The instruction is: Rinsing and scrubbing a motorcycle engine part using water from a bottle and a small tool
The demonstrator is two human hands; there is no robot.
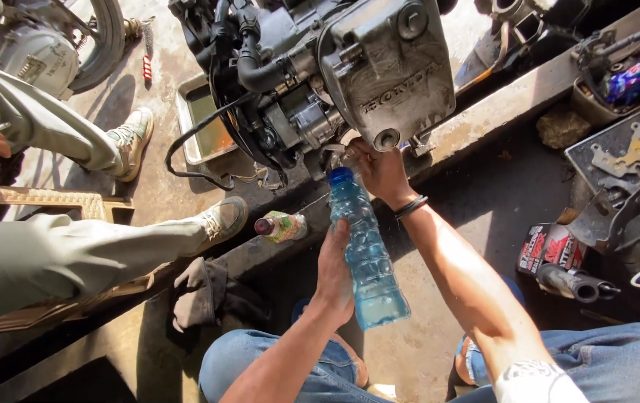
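My left hand (333, 272) grips a clear plastic bottle (368, 257) with a blue cap and pale blue liquid, tilted so its neck points up toward the motorcycle engine (379, 67). My right hand (379, 172), with a black band on the wrist, reaches under the grey engine cover and touches a small part at its lower edge, just beside the bottle's cap. What the fingers pinch is hidden. My knees in blue jeans frame the bottom of the view.
A small bottle (281, 226) lies on the concrete step. A metal tray (202, 119) sits left of the engine. Another person's legs and shoes (219, 220) stretch in from the left. A dark rag (204, 295), a printed box (547, 250) and metal parts (618, 201) lie around.
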